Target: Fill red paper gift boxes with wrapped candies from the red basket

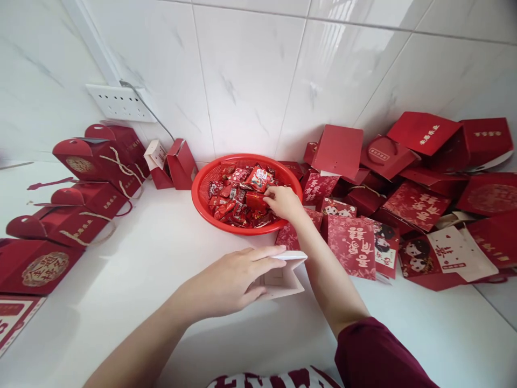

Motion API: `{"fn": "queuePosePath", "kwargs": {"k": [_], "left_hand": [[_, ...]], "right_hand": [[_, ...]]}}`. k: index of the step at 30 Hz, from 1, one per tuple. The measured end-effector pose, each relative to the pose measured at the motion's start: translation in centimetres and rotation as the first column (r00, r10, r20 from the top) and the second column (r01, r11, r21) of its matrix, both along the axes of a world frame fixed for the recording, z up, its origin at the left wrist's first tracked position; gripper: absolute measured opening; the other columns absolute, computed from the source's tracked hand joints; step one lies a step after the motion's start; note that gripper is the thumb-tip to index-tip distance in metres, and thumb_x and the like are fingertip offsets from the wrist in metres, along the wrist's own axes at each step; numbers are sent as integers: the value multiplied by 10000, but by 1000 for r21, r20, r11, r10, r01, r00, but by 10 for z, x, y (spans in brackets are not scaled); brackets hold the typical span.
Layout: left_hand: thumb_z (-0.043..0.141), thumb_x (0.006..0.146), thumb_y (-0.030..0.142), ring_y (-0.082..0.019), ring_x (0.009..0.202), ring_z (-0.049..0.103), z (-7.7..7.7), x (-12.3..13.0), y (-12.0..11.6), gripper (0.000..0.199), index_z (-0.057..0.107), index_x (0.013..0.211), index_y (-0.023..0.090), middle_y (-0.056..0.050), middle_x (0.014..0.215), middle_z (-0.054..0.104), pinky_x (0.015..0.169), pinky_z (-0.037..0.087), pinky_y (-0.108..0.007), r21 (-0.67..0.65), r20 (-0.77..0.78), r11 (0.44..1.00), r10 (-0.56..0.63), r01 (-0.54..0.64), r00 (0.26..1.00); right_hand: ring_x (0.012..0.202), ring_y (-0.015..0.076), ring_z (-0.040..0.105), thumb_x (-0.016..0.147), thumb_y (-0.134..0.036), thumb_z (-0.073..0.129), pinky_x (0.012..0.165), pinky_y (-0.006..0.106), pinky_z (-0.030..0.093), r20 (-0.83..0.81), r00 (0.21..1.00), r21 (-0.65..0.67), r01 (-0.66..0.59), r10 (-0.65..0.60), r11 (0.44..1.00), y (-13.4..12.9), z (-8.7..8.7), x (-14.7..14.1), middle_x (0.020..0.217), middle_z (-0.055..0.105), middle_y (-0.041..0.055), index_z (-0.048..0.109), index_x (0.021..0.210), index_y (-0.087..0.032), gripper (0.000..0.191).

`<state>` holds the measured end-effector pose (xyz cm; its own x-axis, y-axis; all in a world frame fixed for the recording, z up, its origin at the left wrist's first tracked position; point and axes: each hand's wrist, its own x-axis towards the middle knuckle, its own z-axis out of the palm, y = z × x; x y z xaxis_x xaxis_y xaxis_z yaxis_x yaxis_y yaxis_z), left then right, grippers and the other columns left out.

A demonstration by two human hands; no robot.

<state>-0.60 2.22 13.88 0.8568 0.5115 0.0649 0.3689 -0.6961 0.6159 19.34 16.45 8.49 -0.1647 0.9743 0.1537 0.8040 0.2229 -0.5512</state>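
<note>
My left hand (230,280) is wrapped round a small paper box (283,280), its open end showing a pale inside. The box is tilted on its side above the white table. My right hand (283,202) reaches into a red plastic basket (197,196) from the right. Its thumb and fingers are pinched on a red wrapped candy (256,201) at the right part of the pile. Many other small wrapped candies (230,207), mostly red, fill the basket.
Red gift boxes (91,202) with cord handles stand at the left, and two small boxes (181,164) stand near the wall. Many red boxes (351,245) are heaped at the right. A power strip (119,102) is on the tiled wall.
</note>
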Motion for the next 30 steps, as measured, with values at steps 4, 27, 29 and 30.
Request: {"fn": "queuePosePath", "kwargs": {"k": [4, 27, 29, 30], "left_hand": [[528, 892, 75, -211, 1420, 414, 2, -2, -2, 750, 277, 1540, 359, 36, 1576, 377, 1181, 359, -387, -16, -33, 1000, 15, -15, 999], [523, 897, 90, -217, 1418, 413, 0, -19, 15, 669, 369, 1493, 352, 29, 1569, 390, 1163, 383, -390, -61, -38, 997, 36, -39, 999], [526, 895, 87, -211, 1414, 420, 1, -19, 16, 668, 376, 1486, 361, 37, 1569, 390, 1159, 388, -383, -74, -34, 996, 38, -40, 999], [528, 894, 85, -207, 1414, 420, 1, -19, 17, 671, 377, 1484, 366, 44, 1569, 389, 1157, 391, -377, -77, -39, 996, 38, -41, 999]], "right_hand": [[756, 174, 734, 957, -242, 477, 749, 289, 562, -182, 983, -46, -7, -1, 999, -4, -4, 5, 816, 739, 56, 617, 1014, -178, 165], [1025, 240, 688, 831, -595, 639, 920, 284, 460, 47, 761, -617, -487, 647, 618, 19, 19, -20, 1127, 749, 57, 789, 1001, -210, 447], [1043, 198, 678, 858, -575, 621, 934, 248, 450, -101, 714, -596, -601, 692, 533, 19, 23, -10, 1148, 742, 18, 772, 1058, -230, 426], [1066, 188, 668, 860, -545, 636, 945, 239, 444, -176, 689, -572, -653, 703, 497, 19, 24, -6, 1166, 734, 11, 760, 1092, -230, 411]]}}
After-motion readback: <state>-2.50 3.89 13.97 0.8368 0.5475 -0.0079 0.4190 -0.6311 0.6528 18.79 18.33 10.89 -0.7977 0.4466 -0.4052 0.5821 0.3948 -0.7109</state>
